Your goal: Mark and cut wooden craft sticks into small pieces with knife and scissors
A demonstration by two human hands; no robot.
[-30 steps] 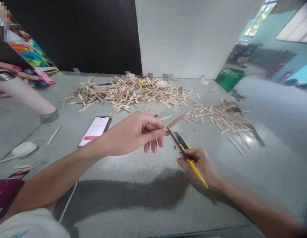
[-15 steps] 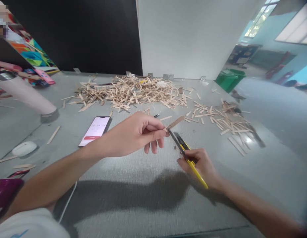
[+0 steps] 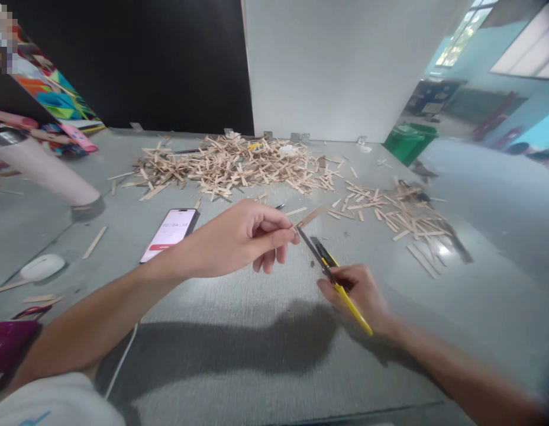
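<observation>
My left hand pinches a flat wooden craft stick between thumb and forefinger, above the table. The stick's free end points up and right and is blurred. My right hand is closed around a yellow and black utility knife. Two dark, narrow parts reach up-left from that grip. The longer one meets the stick close to my left fingertips, while the shorter ends just right of it. Whether both belong to one tool I cannot tell.
A heap of wooden sticks lies along the back, with a looser pile at right. On the left are a phone, a white mouse and a pale tumbler. A green bin stands beyond the table.
My left hand has shifted slightly left with the craft stick, whose free end now looks more blurred. The utility knife in my right hand has barely moved.
</observation>
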